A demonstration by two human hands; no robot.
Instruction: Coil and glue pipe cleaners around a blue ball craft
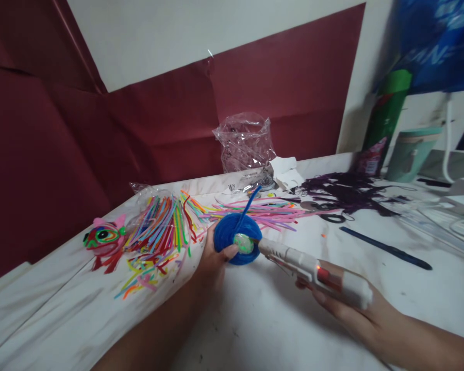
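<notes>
My left hand (215, 253) grips a round blue piece (223, 236) that looks coiled from pipe cleaner, its thumb resting on the front. One loose blue end (251, 202) sticks up from it. A pale green, glossy patch (243, 243) shows at its middle. In my right hand (344, 304) is a white glue gun (294, 261) with a small orange light glowing on its side. The gun's tip points left at the patch's edge; whether it touches cannot be told. My right fingers are wrapped around the gun, partly hidden behind it.
A colourful frog-like figure (105, 241) stands at left beside bundled pipe cleaners (164, 221) and cut scraps (147, 273). Pink strands (270, 212), scissors (332, 216), dark purple strands (344, 191) and a dark flat strip (386, 248) lie behind and right. A green cup (413, 154) stands farther back.
</notes>
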